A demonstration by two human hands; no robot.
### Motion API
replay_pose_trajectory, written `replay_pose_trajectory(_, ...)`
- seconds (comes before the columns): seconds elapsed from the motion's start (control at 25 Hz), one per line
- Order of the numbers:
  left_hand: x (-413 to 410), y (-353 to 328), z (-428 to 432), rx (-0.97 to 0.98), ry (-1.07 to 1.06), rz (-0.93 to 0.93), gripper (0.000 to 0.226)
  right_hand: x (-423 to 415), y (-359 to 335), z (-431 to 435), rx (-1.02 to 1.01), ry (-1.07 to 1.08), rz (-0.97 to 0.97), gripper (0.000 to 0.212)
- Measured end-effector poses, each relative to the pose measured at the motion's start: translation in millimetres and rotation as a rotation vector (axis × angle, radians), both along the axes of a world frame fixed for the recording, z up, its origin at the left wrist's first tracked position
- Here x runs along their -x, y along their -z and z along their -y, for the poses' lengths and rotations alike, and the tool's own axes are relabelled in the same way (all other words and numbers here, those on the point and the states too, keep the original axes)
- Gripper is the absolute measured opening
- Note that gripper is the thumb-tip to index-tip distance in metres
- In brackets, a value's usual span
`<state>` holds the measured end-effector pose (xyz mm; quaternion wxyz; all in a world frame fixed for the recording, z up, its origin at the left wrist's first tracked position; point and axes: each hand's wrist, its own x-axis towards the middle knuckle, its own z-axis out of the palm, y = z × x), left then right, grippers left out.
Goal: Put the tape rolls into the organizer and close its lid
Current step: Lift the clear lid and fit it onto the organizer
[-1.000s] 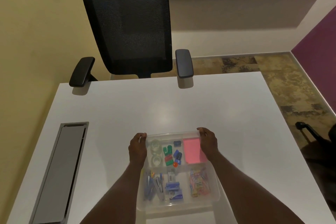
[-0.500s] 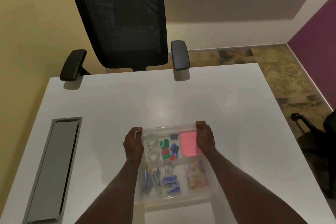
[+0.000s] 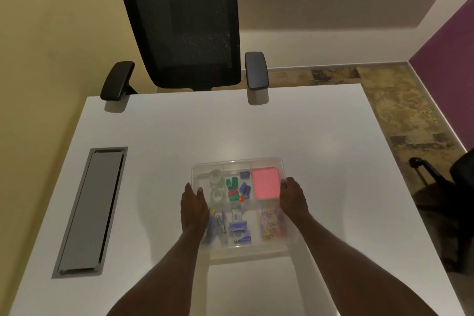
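A clear plastic organizer [image 3: 237,162] sits on the white table [image 3: 230,131] in front of me. Two clear tape rolls [image 3: 217,185] lie in its far-left compartment. A transparent lid seems to lie over the box; I cannot tell whether it is fully seated. My left hand [image 3: 193,204] rests along the left edge, thumb on top and fingers over the side. On the right edge sits my right hand [image 3: 292,197], level with the pink notepad [image 3: 265,186].
Other compartments hold coloured clips [image 3: 237,188], blue staplers [image 3: 238,231] and paper clips [image 3: 272,223]. A grey cable hatch [image 3: 89,210] is set into the table at left. A black mesh chair [image 3: 184,25] stands at the far edge. Another chair's base [image 3: 441,187] is at right.
Both hands have slid from the organizer's far corners back toward me along its side edges. The view has shifted slightly; the organizer stays in place.
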<state>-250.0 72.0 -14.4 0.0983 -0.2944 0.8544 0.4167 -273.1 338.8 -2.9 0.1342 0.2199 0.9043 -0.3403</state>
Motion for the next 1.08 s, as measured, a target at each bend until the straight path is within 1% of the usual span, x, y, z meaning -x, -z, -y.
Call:
replay_pose_trajectory(0.12, -34.7, 0.5, -1.0, 0.055, -0.026, -0.031, 0.035, -40.6, 1.3, -3.0, -0.044, -0.037, -0.006, 0.037)
replay_pose_trajectory(0.28, -70.8, -2.7, -2.7, 0.082, -0.019, -0.032, 0.030, -76.6, 1.8, 0.8, -0.020, 0.051, 0.015, 0.040)
replay_pose_trajectory(0.52, -90.9, 1.6, -6.1, 0.084, -0.009, -0.098, 0.034, -100.0, 8.6, 4.9, 0.054, 0.137, -0.031, 0.041)
replay_pose_trajectory(0.68, -92.0, 13.3, -10.1, 0.018, -0.138, -0.096, 0.038, -103.4, 19.3, 10.0, 0.052, 0.168, -0.092, 0.037)
replay_pose_trajectory(0.8, -96.3, 22.4, -11.2, 0.055, -0.120, -0.137, 0.037, -106.4, 26.2, 12.2, 0.029, 0.180, -0.165, 0.033)
replay_pose_trajectory(0.96, -97.1, 22.9, -11.1, 0.095, -0.105, -0.201, 0.050, -107.8, 35.3, 11.1, -0.001, 0.171, -0.244, 0.029)
replay_pose_trajectory(1.08, -98.5, 25.0, -10.4, 0.105, -0.099, -0.220, 0.051, -107.5, 39.5, 11.9, 0.015, 0.170, -0.284, 0.028)
